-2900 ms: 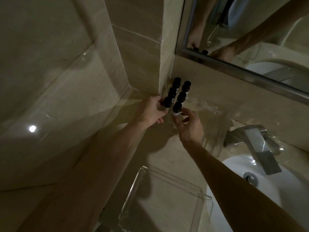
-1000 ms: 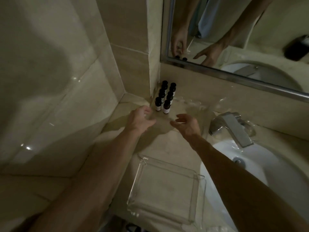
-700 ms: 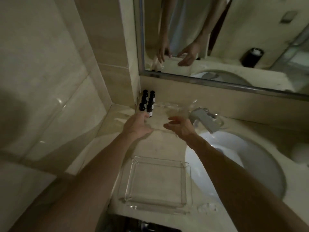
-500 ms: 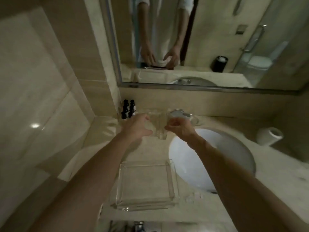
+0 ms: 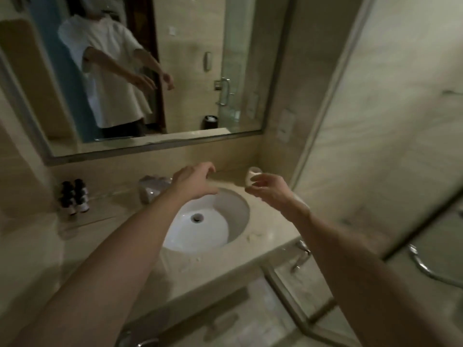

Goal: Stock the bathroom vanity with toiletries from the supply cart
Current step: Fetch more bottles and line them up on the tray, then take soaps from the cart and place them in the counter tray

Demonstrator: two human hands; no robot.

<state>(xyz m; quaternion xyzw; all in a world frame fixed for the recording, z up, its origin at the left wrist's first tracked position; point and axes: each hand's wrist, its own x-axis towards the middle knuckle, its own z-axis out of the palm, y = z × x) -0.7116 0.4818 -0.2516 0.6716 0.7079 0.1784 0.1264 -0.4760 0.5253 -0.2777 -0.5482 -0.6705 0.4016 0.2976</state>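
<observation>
Black-capped bottles [image 5: 74,196] stood clustered on counter [image 5: 271,237], left of sink [image 5: 200,236]. Left hand [image 5: 194,181] hovered over sink, fingers loosely curled, holding nothing. Right hand [image 5: 271,191]: fingers loose, parted, just beside white cup [image 5: 251,174]; contact not discernible.

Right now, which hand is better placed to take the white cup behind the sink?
Right. The right hand is open right beside the cup, fingertips close to it. The left hand hangs farther off, over the rear of the sink.
</observation>
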